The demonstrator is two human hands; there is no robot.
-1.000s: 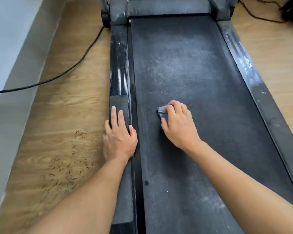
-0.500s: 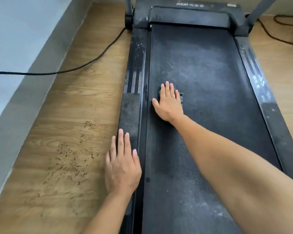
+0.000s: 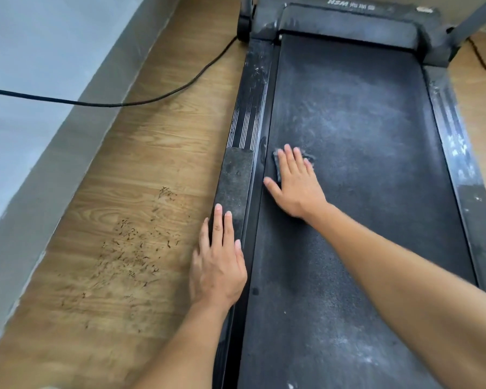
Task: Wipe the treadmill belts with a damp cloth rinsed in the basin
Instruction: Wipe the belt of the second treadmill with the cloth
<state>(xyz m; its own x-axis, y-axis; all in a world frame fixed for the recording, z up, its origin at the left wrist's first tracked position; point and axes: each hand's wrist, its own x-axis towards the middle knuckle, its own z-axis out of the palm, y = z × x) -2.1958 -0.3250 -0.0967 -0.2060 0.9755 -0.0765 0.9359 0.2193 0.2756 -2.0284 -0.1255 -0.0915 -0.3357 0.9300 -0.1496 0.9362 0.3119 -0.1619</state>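
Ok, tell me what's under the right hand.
A grey cloth, pressed flat on the belt by the right hand. Only its edges show beside the fingers; the rest is covered.

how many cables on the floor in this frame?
2. One black cable runs over the wood floor from the left edge to the treadmill's far-left corner; a second cable curls beside the far-right upright, cut off by the frame edge. More may be hidden.
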